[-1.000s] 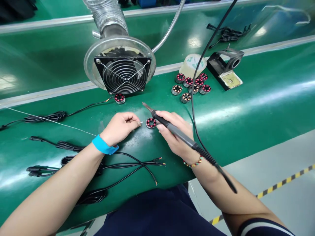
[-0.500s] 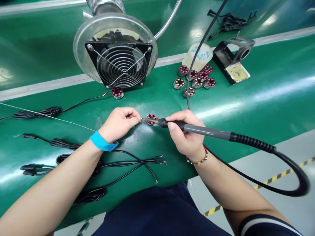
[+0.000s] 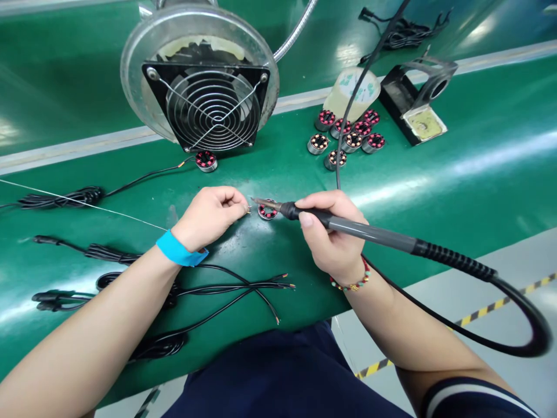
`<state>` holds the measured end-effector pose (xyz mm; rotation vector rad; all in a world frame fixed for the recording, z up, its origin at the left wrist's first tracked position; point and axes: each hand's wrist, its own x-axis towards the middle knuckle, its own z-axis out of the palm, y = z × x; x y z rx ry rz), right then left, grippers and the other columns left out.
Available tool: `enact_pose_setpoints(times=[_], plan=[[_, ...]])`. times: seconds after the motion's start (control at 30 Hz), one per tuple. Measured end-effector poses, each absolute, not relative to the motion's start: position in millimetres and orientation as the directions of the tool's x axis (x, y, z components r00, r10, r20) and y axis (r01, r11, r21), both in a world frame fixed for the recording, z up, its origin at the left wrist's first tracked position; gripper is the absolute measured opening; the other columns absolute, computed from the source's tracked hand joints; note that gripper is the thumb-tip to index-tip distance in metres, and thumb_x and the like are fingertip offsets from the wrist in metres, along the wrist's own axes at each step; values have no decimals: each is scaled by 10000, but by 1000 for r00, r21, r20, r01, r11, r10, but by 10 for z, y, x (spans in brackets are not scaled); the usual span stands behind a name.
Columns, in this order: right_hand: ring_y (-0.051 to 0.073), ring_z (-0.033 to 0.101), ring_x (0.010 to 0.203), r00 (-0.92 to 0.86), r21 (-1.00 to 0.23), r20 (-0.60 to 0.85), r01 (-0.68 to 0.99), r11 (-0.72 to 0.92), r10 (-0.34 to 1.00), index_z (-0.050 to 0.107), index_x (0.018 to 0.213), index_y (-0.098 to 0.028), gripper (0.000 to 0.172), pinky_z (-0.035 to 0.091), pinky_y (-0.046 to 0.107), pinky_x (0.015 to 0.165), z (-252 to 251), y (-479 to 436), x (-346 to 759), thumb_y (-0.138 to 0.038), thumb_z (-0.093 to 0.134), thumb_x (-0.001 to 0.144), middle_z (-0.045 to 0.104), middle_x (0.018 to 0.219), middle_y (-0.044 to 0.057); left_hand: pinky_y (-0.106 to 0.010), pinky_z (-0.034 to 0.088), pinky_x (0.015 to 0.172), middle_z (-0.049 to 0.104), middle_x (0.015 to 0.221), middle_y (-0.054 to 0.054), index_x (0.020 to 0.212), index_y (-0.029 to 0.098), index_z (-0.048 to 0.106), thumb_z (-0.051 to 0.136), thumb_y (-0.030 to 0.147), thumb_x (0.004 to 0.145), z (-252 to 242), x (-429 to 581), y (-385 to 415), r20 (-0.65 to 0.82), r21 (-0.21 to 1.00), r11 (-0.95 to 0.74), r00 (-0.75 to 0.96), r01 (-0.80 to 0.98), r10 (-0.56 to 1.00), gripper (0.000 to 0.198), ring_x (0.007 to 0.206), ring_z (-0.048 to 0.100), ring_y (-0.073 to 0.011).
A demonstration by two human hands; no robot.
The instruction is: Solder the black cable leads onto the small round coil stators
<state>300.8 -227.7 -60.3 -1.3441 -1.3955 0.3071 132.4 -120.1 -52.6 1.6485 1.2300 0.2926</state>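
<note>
My right hand (image 3: 337, 232) is closed around the grip of a soldering iron (image 3: 369, 230). Its tip points left, over the upper edge of a small round motor stator (image 3: 267, 212) with dark red windings, lying on the green bench. Left of that stator my left hand (image 3: 217, 215), with a blue band at the wrist, pinches thin wires (image 3: 249, 211). Their bare ends stick out just past the fingertips, a small gap from the iron's tip. The rest of these wires is hidden by the hand.
A fume extractor fan (image 3: 213, 110) hangs over the bench, with another wired stator (image 3: 206, 161) below it. Several stators (image 3: 353, 141) stand by a plastic container (image 3: 354, 93) and an iron stand (image 3: 413, 104). Black cables (image 3: 235, 287) with stripped ends lie near the front edge.
The soldering iron's tip has lifted slightly up and away from the wire ends. My left hand keeps its pinch in nearly the same place. The view has shifted a little.
</note>
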Motion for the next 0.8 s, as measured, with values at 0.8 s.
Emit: enact_pose_setpoints(times=[0.8], plan=[[229, 575, 1026, 13, -708, 373, 650, 276, 928, 497, 1240, -233, 380, 449, 413, 932, -762, -2122, 2825, -156, 517, 869, 715, 1023, 48, -240, 381, 586, 551, 701, 20, 809, 167, 568, 541, 277, 744, -536, 1215, -1232, -172, 877, -148, 587, 457, 791, 130, 624, 485, -111]])
